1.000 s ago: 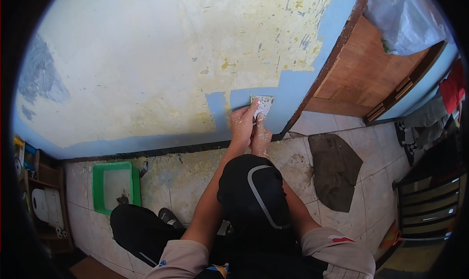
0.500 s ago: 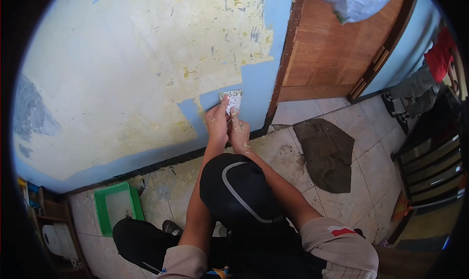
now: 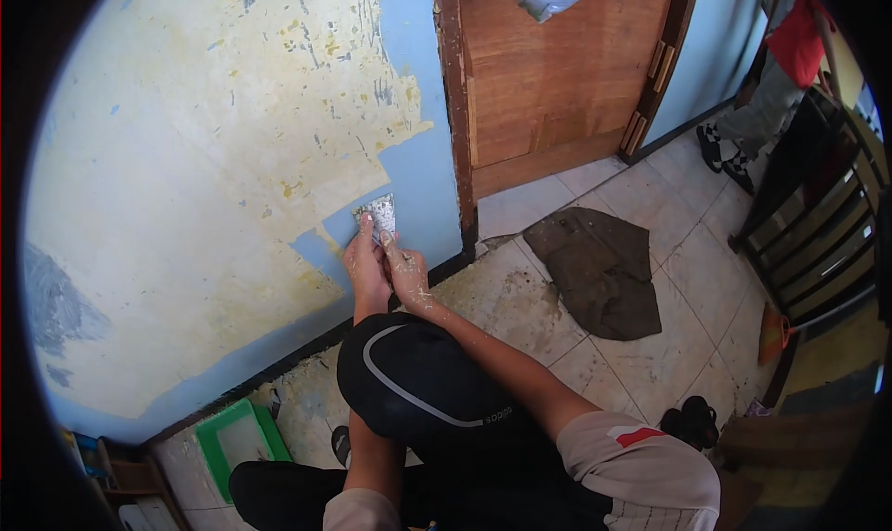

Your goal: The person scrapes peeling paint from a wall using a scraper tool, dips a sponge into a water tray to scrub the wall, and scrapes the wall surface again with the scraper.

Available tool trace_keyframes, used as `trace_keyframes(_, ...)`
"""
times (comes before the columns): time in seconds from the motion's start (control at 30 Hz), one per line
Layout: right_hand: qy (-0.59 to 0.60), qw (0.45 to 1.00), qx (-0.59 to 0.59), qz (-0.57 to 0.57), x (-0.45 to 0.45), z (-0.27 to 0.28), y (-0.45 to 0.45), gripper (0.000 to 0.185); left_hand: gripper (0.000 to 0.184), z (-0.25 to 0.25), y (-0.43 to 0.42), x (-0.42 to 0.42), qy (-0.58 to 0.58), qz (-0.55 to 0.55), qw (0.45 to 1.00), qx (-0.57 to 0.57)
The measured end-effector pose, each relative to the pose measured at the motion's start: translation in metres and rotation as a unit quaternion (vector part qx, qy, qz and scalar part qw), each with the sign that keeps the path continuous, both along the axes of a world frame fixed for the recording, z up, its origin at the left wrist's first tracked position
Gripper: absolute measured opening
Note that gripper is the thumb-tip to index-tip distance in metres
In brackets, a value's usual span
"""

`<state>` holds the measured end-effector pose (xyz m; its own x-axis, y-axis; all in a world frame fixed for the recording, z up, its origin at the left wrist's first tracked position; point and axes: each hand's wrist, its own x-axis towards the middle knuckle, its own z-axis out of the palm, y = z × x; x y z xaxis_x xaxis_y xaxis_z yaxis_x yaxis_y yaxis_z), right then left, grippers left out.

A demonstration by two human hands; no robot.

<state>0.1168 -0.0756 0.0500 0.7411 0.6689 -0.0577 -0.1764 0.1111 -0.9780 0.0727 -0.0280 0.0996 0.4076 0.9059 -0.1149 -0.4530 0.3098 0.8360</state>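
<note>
A putty knife with a wide metal blade, speckled with paint flakes, lies against the blue strip of the wall. My left hand is closed on it, fingers extended along the blade's back. Lower on the tool, my right hand wraps round the handle, which is mostly hidden. Paint crumbs stick to both hands. Above and left of the blade the blue paint is gone, leaving a cream surface with yellow and grey patches.
A dark cloth lies on the tiled floor beside the wooden door. Near the wall's foot stands a green tray. A person in checkered shoes stands at right by a dark slatted rack. Black footwear rests on the floor.
My view has turned to the right, so wall, door and cloth appear further left. Both hands stay on the putty knife, its blade still at the edge of the blue paint.
</note>
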Motion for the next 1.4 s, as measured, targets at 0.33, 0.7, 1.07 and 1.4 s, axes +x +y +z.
trace_keyframes(0.33, -0.048, 0.998, -0.035, -0.003, 0.005, -0.003, 0.004, 0.068, 0.032, -0.009, 0.001, -0.001, -0.017, 0.035, 0.998, 0.043)
trace_keyframes(0.7, -0.049, 0.997, -0.054, 0.009, 0.005, 0.001, -0.013, 0.067, 0.029, -0.015, -0.005, 0.001, 0.001, 0.054, 0.998, 0.046)
trace_keyframes(1.07, -0.038, 0.998, -0.048, 0.005, -0.001, 0.000, -0.008, 0.064, 0.027, -0.012, 0.004, 0.000, -0.013, 0.068, 0.996, 0.052)
trace_keyframes(1.4, 0.094, 0.995, 0.007, 0.023, -0.005, 0.027, -0.011, 0.057, 0.027, 0.002, 0.004, -0.001, 0.016, 0.063, 0.996, 0.053)
